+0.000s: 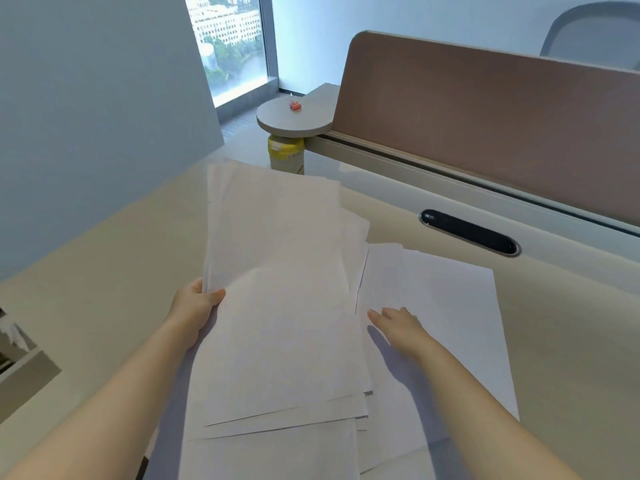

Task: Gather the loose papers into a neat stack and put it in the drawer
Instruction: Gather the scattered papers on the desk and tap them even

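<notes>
The left hand (194, 308) is pinching the left edge of the papers (277, 306) — thumb on top, fingers hidden under. The messy pile is lying mid-desk (104, 244). At 3 o'clock from it, the right hand (398, 323) is resting flat and open on one sheet (450, 306) — gripping nothing.

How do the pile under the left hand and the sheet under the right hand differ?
The pile is many fanned, misaligned sheets; the single sheet lies flat alone on the desk. The left hand grips the pile's edge; the right hand lies open over the single sheet. Both are blank white.
</notes>
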